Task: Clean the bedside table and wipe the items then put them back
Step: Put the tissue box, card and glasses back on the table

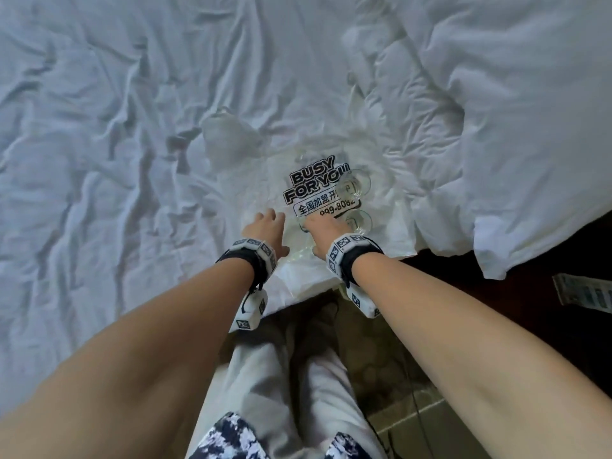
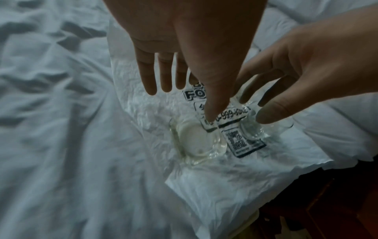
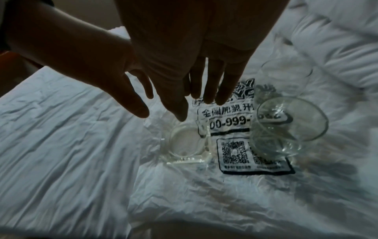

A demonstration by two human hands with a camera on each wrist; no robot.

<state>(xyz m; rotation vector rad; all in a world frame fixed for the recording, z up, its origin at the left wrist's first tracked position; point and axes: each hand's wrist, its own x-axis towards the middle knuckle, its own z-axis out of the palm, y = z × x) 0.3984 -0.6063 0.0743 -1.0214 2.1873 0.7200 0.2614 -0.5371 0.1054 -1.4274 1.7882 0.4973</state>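
Both the left hand (image 1: 265,228) and right hand (image 1: 323,231) spread-fingered, empty, partly hiding clear glassware (image 3: 286,127).

Bag print (image 1: 318,190) partly behind hands (image 1: 318,233)

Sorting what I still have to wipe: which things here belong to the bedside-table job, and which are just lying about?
Part of the job:
- square glass ashtray
- clear drinking glass
- printed plastic bag under them

Just lying about:
- rumpled bed sheet
- white duvet
- paper slip on the floor
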